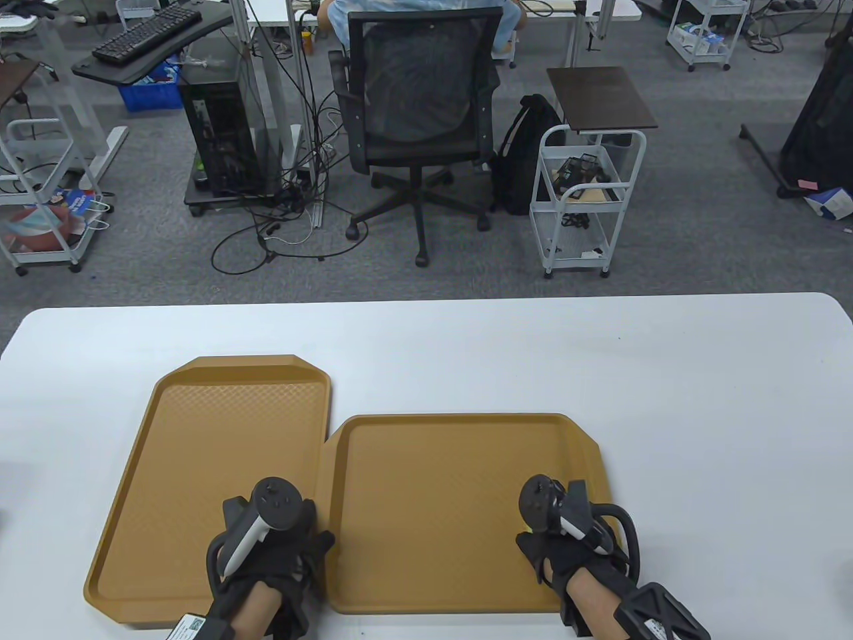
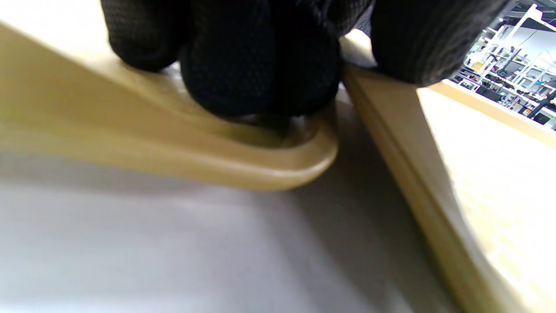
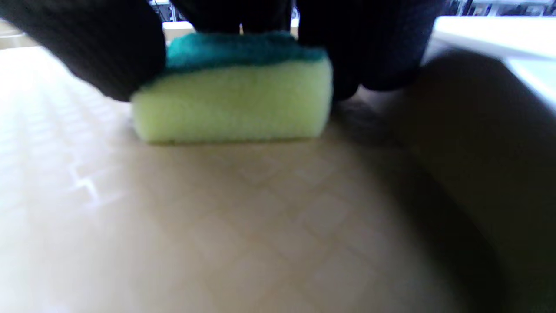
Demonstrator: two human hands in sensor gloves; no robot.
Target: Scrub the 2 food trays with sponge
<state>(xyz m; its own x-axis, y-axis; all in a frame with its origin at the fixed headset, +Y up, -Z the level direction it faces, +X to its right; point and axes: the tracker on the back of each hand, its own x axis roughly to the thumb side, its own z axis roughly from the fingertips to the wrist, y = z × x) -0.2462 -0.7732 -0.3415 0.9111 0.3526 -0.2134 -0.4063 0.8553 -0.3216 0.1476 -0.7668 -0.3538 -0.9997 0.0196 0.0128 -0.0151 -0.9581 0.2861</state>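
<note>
Two tan food trays lie side by side on the white table: the left tray and the right tray. My left hand rests at the left tray's near right corner; in the left wrist view its fingers press on that tray's rounded rim, beside the right tray's edge. My right hand sits on the right tray's near right part. Its fingers grip a yellow sponge with a green top, flat on the tray floor. The table view hides the sponge.
The white table stretches to the right and beyond the trays. Past its far edge stand an office chair, a white cart and a computer tower on grey carpet.
</note>
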